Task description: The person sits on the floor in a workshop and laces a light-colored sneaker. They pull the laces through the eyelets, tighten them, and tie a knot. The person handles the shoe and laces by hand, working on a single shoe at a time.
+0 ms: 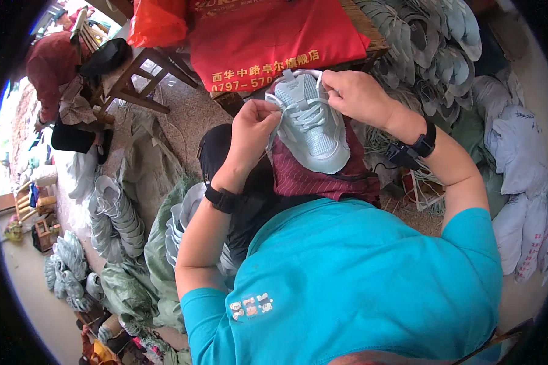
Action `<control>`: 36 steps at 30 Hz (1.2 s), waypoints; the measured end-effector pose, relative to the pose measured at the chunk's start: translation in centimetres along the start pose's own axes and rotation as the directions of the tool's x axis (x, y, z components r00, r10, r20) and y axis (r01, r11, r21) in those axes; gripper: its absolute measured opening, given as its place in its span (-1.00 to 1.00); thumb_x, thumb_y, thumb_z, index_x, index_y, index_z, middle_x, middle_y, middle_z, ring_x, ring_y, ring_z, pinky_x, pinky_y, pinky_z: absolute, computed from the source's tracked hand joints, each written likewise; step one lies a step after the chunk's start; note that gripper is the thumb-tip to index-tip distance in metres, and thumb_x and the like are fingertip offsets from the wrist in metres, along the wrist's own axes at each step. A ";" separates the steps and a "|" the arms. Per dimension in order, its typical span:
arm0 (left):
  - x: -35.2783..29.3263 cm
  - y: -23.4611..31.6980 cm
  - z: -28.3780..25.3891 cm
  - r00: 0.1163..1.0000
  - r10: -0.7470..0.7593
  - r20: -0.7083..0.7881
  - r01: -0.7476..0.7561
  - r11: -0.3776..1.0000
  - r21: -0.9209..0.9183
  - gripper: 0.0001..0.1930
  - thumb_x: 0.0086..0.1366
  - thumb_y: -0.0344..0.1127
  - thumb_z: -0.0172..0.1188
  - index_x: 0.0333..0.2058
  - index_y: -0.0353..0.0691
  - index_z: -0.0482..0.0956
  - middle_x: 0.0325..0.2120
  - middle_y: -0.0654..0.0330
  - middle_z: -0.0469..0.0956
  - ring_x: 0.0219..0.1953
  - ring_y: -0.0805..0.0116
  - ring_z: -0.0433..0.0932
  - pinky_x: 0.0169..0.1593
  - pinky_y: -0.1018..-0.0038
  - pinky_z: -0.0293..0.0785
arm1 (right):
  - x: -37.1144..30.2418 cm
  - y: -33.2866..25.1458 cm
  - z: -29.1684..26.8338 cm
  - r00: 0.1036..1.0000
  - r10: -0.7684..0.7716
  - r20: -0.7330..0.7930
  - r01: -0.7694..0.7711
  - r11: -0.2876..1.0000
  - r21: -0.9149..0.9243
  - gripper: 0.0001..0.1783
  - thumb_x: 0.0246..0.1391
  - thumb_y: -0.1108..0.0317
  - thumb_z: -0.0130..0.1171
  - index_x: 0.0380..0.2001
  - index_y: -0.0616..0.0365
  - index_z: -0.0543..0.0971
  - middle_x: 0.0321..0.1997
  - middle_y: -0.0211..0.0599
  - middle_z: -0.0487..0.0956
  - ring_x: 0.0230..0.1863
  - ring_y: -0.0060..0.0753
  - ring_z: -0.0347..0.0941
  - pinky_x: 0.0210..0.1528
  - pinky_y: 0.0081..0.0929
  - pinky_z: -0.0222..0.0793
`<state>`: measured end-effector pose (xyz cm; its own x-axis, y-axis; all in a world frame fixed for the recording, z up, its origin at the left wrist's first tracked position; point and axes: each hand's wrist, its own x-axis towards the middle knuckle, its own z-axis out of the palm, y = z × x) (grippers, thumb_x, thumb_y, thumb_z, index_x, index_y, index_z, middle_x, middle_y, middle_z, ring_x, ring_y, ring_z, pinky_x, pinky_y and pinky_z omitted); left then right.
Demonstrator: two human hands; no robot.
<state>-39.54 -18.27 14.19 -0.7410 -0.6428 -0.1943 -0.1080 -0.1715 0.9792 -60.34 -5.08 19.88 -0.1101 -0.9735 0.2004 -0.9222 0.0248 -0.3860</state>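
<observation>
A pale blue-grey sneaker upper (319, 143) lies over a dark red striped cloth (295, 170) in front of me, its toe toward my body and its tongue (290, 91) facing away. White lace (310, 117) crosses its front. On the left edge of the upper, my left hand (254, 129) is closed, thumb and forefinger pinching a lace that trails down beside the upper. My right hand (360, 97) pinches at the right side of the collar, where white lace runs; its fingertips partly hide what they grip. Both wrists wear black bands.
A red printed bag (280, 36) covers the wooden table ahead. Bundled uppers (423, 48) are heaped at the right, above white sacks (520, 182). Stacked uppers (119, 210) and green sacks (128, 286) lie left. Another person (55, 73) bends near a wooden stool (140, 85).
</observation>
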 end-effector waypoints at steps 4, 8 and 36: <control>1.3 1.6 -0.4 0.995 0.088 0.040 -0.097 0.883 0.460 -0.77 0.11 -0.49 0.23 -0.24 -0.31 0.42 -0.48 0.26 0.50 -0.47 0.48 0.48 -0.40 0.52 0.41 | 0.7 -1.1 0.1 0.982 -0.164 0.097 0.187 0.924 -0.335 -0.89 -0.13 0.45 0.09 -0.45 0.18 0.42 -0.53 -0.19 0.50 -0.39 -0.08 0.51 -0.36 -0.19 0.41; 1.1 2.4 1.6 0.874 0.461 0.154 -0.414 0.542 0.731 -0.68 0.11 -0.49 0.18 -0.13 -0.25 0.37 -0.53 0.00 0.51 -0.45 0.10 0.56 -0.36 0.31 0.46 | 1.0 -2.3 0.6 0.950 -0.276 0.146 0.312 0.855 -0.415 -0.86 -0.15 0.44 0.11 -0.44 0.16 0.41 -0.53 -0.27 0.50 -0.39 -0.10 0.51 -0.31 -0.22 0.44; 1.9 0.0 0.4 0.997 0.074 0.021 -0.075 0.995 0.063 -0.80 0.29 -0.26 0.18 -0.42 -0.27 0.57 -0.40 0.35 0.42 -0.29 0.55 0.37 -0.23 0.58 0.28 | 3.2 3.7 -0.9 0.935 -0.178 0.306 0.057 0.929 0.367 -0.81 0.10 0.29 0.17 -0.43 0.21 0.52 -0.29 -0.35 0.33 -0.23 -0.41 0.37 -0.16 -0.48 0.30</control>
<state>-41.22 -19.23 13.82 -0.7605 -0.6381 -0.1201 -0.0937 -0.0751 0.9928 -64.40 -7.89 19.88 0.1748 -0.9844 -0.0190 -0.7265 -0.1159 -0.6773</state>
